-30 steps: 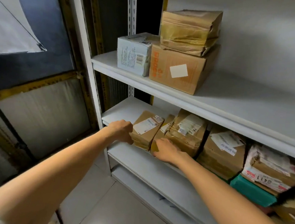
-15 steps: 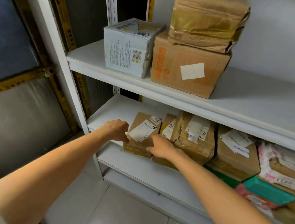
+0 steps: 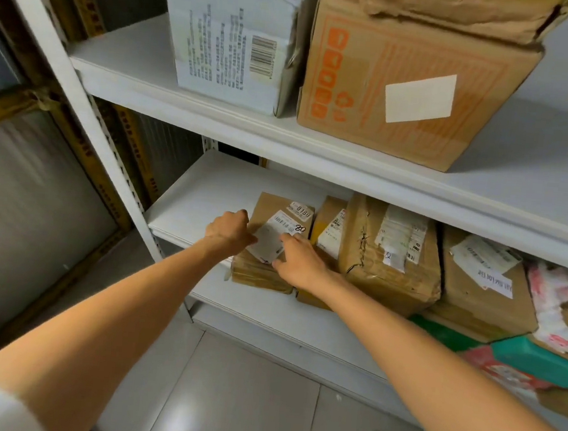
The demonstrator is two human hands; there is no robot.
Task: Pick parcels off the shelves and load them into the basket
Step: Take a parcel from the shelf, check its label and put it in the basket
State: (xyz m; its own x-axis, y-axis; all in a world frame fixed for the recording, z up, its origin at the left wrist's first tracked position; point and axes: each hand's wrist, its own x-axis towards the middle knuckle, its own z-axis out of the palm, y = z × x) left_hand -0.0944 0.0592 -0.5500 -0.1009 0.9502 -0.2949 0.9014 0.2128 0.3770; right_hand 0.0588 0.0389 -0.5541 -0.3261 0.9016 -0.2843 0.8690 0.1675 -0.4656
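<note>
Left hand [image 3: 227,232]: knuckles up, fingers curled against the left edge of a small brown parcel [image 3: 273,248]; grip narrow and touching the parcel, though whether it is truly clasping it cannot be told.
Right hand [image 3: 301,263]: lies flat on the parcel's near right corner, fingers loosely spread over its white label; grip wide, pressing rather than closing.
Small brown parcel: leftmost in a row on the middle shelf [image 3: 206,192], at the front edge, marked "80" by hand.
Row to its right: a thin brown parcel [image 3: 329,225] just beside it, then a crumpled taped parcel [image 3: 391,254].
Upper shelf [image 3: 124,66]: a white printed box [image 3: 231,41] beside a brown carton [image 3: 411,92].
Basket: out of view.
</note>
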